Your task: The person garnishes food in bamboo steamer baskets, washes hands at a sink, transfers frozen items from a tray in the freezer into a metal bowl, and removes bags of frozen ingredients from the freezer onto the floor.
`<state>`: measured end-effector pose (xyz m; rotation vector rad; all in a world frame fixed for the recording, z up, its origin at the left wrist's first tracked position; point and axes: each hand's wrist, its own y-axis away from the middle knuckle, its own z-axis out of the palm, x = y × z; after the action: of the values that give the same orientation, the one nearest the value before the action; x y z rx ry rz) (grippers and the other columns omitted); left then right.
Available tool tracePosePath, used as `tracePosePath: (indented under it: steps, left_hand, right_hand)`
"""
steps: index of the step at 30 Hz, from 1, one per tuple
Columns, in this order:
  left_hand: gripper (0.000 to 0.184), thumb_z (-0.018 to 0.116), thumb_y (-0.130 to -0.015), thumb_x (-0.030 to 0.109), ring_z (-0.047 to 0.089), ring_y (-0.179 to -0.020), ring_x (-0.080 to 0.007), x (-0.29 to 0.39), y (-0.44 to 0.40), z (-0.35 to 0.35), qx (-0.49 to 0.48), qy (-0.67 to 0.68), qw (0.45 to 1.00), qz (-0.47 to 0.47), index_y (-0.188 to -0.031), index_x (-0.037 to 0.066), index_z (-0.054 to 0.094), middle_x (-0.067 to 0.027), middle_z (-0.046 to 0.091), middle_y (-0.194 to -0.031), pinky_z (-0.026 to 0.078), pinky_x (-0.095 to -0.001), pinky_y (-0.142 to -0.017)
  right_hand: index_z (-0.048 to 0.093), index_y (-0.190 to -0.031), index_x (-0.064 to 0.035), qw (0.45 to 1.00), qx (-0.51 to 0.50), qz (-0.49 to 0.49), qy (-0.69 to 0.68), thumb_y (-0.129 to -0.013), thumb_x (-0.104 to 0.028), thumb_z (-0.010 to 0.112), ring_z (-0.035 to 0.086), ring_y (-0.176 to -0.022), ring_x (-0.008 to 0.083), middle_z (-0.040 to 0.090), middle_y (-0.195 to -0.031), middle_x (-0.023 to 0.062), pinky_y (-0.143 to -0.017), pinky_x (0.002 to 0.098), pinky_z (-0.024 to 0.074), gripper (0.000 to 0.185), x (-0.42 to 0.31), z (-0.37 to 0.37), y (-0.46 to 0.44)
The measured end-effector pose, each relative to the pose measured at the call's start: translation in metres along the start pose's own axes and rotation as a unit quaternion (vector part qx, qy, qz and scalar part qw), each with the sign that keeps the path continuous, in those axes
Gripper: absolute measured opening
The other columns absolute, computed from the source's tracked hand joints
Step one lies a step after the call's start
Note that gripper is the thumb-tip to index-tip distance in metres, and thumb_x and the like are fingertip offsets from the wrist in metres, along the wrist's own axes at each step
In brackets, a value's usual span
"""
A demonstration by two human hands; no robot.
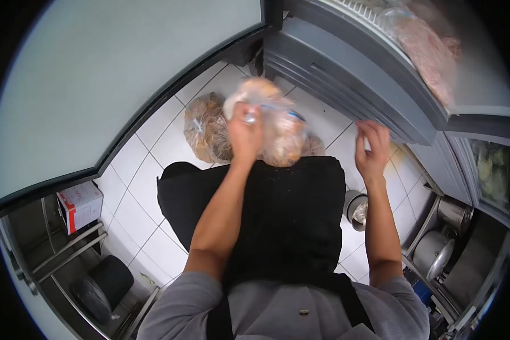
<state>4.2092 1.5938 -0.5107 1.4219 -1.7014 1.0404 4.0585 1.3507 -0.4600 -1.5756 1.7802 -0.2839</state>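
My left hand (246, 133) is closed on a clear plastic bag (281, 139) of orange-brown food pieces, held over my black apron's far edge. Motion blurs this bag, and a blue strip shows on it. What the pieces are I cannot make out. Another filled plastic bag (205, 127) sits on the tiled floor just left of that hand. Part of a further bag (313, 145) shows behind the held one. My right hand (373, 144) is raised near the grey fridge front, its fingers loosely bent with a gap by the thumb, and nothing visible in it.
A wide door (124, 73) stands swung out on the left. The grey fridge (345, 73) has bagged pinkish meat (425, 51) inside at upper right. On the floor by my right forearm is a metal container (353, 199). Pots (430, 253) and a white-red box (80, 205) occupy side racks.
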Motion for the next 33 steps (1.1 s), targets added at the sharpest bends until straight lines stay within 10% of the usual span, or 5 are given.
tracePosePath:
  steps: [9, 14, 20, 25, 33]
  left_hand:
    - [0.025, 0.07, -0.081, 0.022, 0.064, -0.076, -0.0334, -0.04, -0.045, -0.175, -0.182, -0.379, 0.896, -0.141, -0.084, -0.002, 0.061, -0.0242, 0.065, -0.084, 0.048, -0.0428, -0.07]
    - [0.022, 0.072, -0.08, 0.024, 0.052, -0.076, -0.0121, -0.108, -0.075, -0.255, -0.372, -0.192, 0.89, -0.179, -0.077, 0.004, 0.062, 0.0012, 0.057, -0.08, 0.045, -0.0319, -0.072]
    - [0.041, 0.069, -0.079, 0.032, 0.06, -0.069, -0.0254, -0.353, 0.004, -0.238, -0.317, 0.13, 0.934, -0.106, -0.102, -0.001, 0.065, -0.0083, 0.064, -0.078, 0.047, -0.0388, -0.062]
    - [0.027, 0.061, -0.09, 0.026, 0.068, -0.09, -0.0383, -0.063, -0.088, -0.135, -0.398, -0.332, 0.854, 0.045, -0.092, 0.001, 0.071, -0.0223, 0.069, -0.089, 0.053, -0.0441, -0.079]
    - [0.023, 0.059, -0.092, 0.022, 0.056, -0.107, -0.0335, 0.23, -0.139, 0.135, -0.136, 0.039, 0.858, 0.494, -0.104, 0.004, 0.065, -0.0138, 0.063, -0.106, 0.043, -0.0427, -0.093]
  right_hand:
    - [0.07, -0.097, -0.0031, 0.968, -0.172, 0.094, -0.156, -0.088, -0.013, 0.064, 0.061, -0.1, 0.0333, 0.066, -0.103, 0.0132, -0.088, 0.0408, 0.0494, 0.014, -0.028, 0.119, -0.026]
    - [0.07, -0.097, -0.0029, 0.983, -0.05, 0.05, -0.167, -0.089, -0.012, 0.064, 0.064, -0.09, 0.0315, 0.067, -0.096, 0.0114, -0.08, 0.04, 0.0523, 0.014, -0.029, 0.095, -0.069]
    - [0.072, -0.095, -0.0019, 0.996, 0.016, -0.033, -0.08, -0.081, 0.001, 0.069, 0.065, -0.069, 0.0257, 0.068, -0.081, 0.0127, -0.061, 0.033, 0.0522, 0.015, -0.028, -0.003, -0.111]
    - [0.071, -0.094, -0.0015, 0.985, 0.159, -0.068, 0.002, -0.082, -0.001, 0.067, 0.063, -0.066, 0.0258, 0.067, -0.078, 0.012, -0.061, 0.034, 0.0509, 0.012, -0.007, -0.082, -0.179]
    - [0.07, -0.11, -0.0051, 0.972, 0.123, 0.148, 0.132, -0.086, -0.029, 0.065, 0.066, -0.098, 0.0371, 0.07, -0.105, 0.0187, -0.086, 0.0429, 0.0519, 0.034, 0.115, -0.082, -0.329]
